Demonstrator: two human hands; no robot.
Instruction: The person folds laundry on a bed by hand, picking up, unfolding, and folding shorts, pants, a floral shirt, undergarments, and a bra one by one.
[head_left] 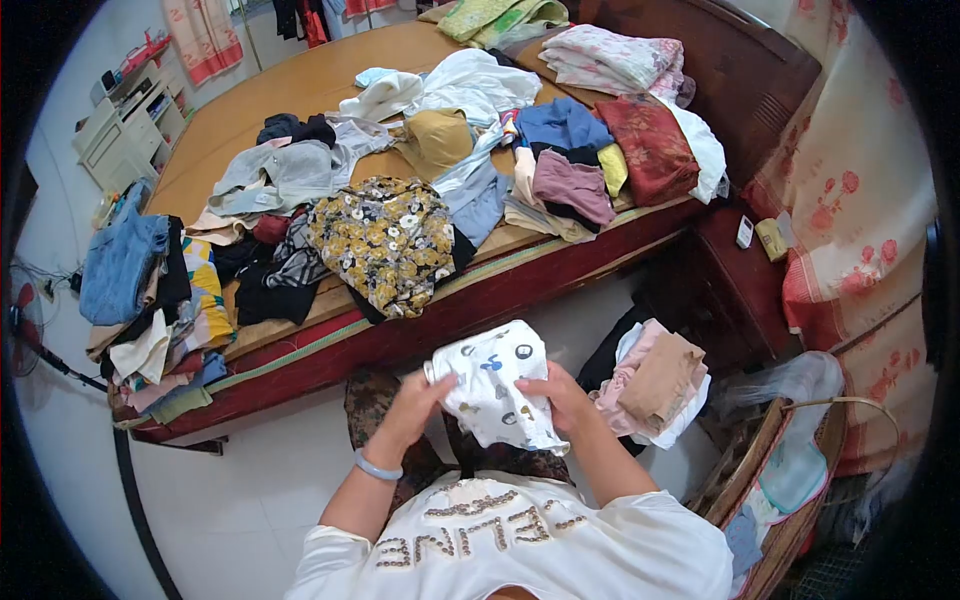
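Note:
A folded white cloth garment with small blue, tan and dark prints hangs between my two hands, above my lap. My left hand grips its left edge, thumb on top and a pale bangle at the wrist. On the opposite edge, my right hand is closed with its thumb pressed on the fabric. To the right of my right hand lies a stack of folded clothes, a tan piece on top and pink and white ones beneath. A yellow and black floral garment lies on the bed edge ahead.
The wooden bed carries heaps of loose clothes. A tall folded pile with jeans stands at its left corner, and a red patterned cushion is at the right. A wicker basket holding cloths stands on the floor, lower right.

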